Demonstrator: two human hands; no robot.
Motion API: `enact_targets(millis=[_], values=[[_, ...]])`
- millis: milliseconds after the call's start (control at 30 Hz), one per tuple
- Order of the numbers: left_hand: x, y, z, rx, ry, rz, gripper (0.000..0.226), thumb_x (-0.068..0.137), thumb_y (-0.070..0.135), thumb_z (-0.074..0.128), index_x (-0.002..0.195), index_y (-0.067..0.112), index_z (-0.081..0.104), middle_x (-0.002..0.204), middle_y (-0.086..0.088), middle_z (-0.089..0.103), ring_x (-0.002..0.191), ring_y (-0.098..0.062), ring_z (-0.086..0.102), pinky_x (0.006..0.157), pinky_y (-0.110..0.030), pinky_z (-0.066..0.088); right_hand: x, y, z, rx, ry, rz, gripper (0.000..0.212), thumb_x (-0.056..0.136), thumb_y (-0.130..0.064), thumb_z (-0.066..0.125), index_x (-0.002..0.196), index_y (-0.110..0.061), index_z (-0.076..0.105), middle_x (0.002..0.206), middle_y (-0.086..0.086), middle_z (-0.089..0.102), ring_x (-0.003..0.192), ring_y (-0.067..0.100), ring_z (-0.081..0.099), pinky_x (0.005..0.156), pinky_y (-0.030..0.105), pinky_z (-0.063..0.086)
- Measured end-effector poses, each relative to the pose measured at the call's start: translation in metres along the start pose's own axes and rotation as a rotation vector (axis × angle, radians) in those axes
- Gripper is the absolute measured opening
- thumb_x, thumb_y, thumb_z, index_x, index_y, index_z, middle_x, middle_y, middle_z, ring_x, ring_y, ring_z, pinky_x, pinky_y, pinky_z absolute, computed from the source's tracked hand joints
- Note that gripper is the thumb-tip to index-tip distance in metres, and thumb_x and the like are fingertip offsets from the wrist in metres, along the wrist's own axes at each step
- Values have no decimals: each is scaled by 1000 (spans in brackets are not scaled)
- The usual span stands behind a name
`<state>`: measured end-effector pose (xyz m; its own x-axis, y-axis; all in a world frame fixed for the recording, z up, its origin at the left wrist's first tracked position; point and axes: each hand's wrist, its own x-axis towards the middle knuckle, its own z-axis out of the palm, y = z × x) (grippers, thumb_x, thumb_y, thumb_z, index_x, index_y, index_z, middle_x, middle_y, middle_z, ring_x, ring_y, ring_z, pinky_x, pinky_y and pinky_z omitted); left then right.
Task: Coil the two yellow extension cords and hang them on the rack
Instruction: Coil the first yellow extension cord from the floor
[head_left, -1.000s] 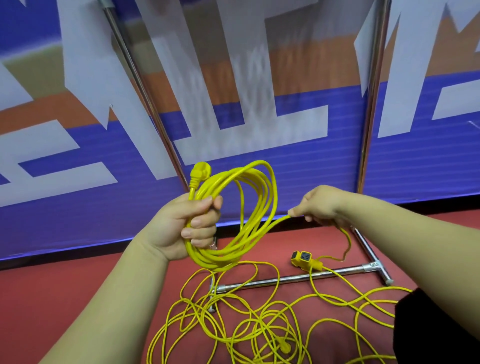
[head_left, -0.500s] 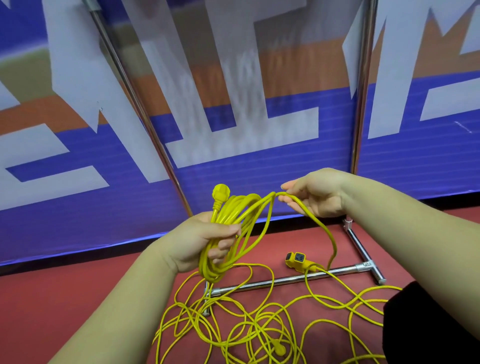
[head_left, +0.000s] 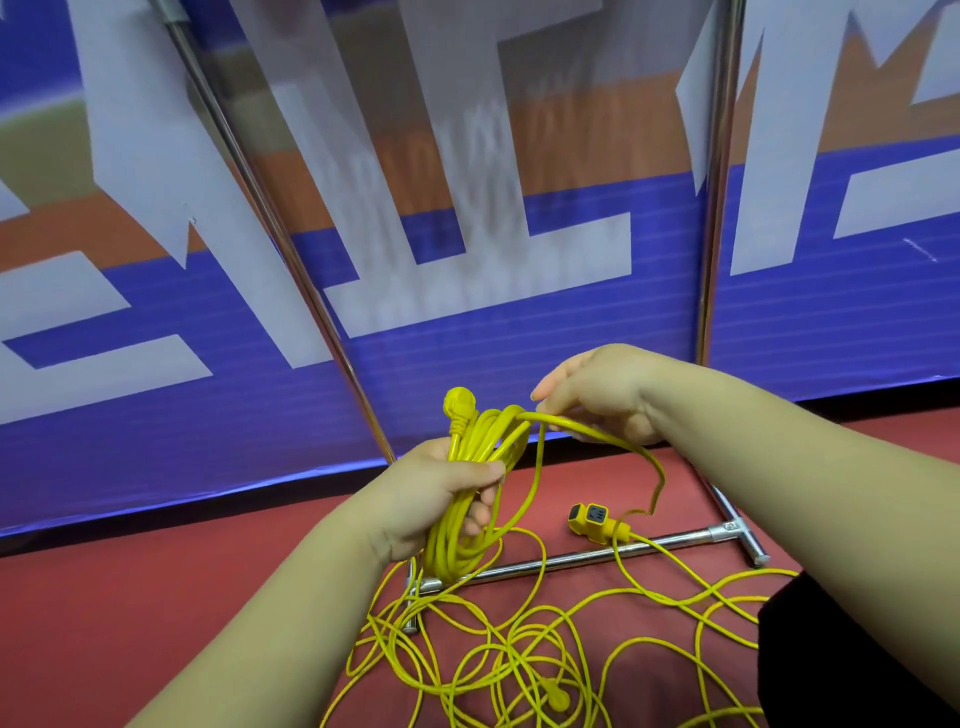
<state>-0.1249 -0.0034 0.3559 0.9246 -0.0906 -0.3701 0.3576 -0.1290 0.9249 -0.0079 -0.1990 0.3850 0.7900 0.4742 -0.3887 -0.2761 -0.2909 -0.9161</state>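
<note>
Gripping a flattened coil (head_left: 451, 540) of yellow extension cord at the frame's centre, the left hand (head_left: 431, 499) had its fingers curled round the bundled loops, with the thumb across them. The coil's long axis ran from about 1 o'clock down to 7 o'clock, and its plug (head_left: 459, 406) stood above the fist, pointing toward 12 o'clock. The right hand (head_left: 597, 395), at 2 o'clock of the left, held a free strand (head_left: 615, 439) laid over the coil's top, though its grip was partly hidden. That strand drooped toward 5 o'clock, ending near a socket block (head_left: 592, 519) on the red floor (head_left: 156, 597). The block faced 10 o'clock, just beside the rack (head_left: 670, 542) and its chrome base bar, which ran nearly 9 to 3 o'clock. Loose cord (head_left: 524, 621) lay tangled at 6 o'clock, with a 2nd plug (head_left: 558, 693) among it.
</note>
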Motion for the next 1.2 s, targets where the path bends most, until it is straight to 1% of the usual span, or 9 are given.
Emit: enact_targets(millis=[233,333,433,500,667,867,967,1067,1200], values=[[-1,6,6,-93,34,62,14,84,19,69,81,8,61,62,-5,44,45,-12,40,44,-22,34,-8,-3,-7,-126,-114,-93,18,81,8,63,86,-7,71,71,8,68,65,17,62,66,27,52],[-4,12,5,-119,64,47,16,94,10,61,78,8,62,58,-2,41,41,-9,33,43,-21,29,-11,1,-19,-361,-42,-166,15,80,-1,71,92,-10,73,71,10,71,64,19,61,66,33,54],[-7,17,3,-142,110,43,33,95,11,57,63,17,65,55,0,38,39,-8,30,42,-19,27,-8,4,-35,-400,26,-162,6,84,-6,70,87,-8,75,78,16,75,71,22,66,80,41,60],[-10,21,0,-186,123,47,27,91,13,60,65,16,64,54,1,37,38,-7,28,41,-19,26,-4,6,-43,-392,131,-139,7,86,-7,69,87,-4,75,73,15,74,66,22,66,74,38,61],[-12,25,0,-266,118,90,15,80,23,65,74,10,61,52,1,36,36,-6,29,40,-18,29,3,7,-40,57,272,45,8,91,-4,65,97,0,70,80,12,67,56,10,67,52,21,55],[-10,18,9,-222,79,122,15,83,22,65,75,11,60,57,-4,42,41,-12,36,43,-23,33,0,-1,-26,453,92,102,20,94,1,48,99,-6,66,86,10,57,71,12,56,67,26,52],[-9,15,12,-193,89,114,15,84,20,69,77,10,60,61,-7,48,46,-15,43,46,-25,39,1,0,-24,175,109,43,20,89,2,62,91,-15,72,85,7,63,68,15,49,59,23,39],[-9,13,14,-157,138,80,16,87,18,66,76,9,61,63,-8,53,50,-18,51,47,-26,44,-1,2,-29,-190,158,-5,17,83,-4,74,86,-21,75,55,-4,60,54,16,39,51,24,29],[-7,12,17,-134,153,44,19,95,14,62,77,8,61,67,-10,57,54,-19,58,46,-25,50,-5,0,-29,-253,135,-22,15,84,-2,75,92,-15,75,64,1,64,61,15,56,54,22,48]])
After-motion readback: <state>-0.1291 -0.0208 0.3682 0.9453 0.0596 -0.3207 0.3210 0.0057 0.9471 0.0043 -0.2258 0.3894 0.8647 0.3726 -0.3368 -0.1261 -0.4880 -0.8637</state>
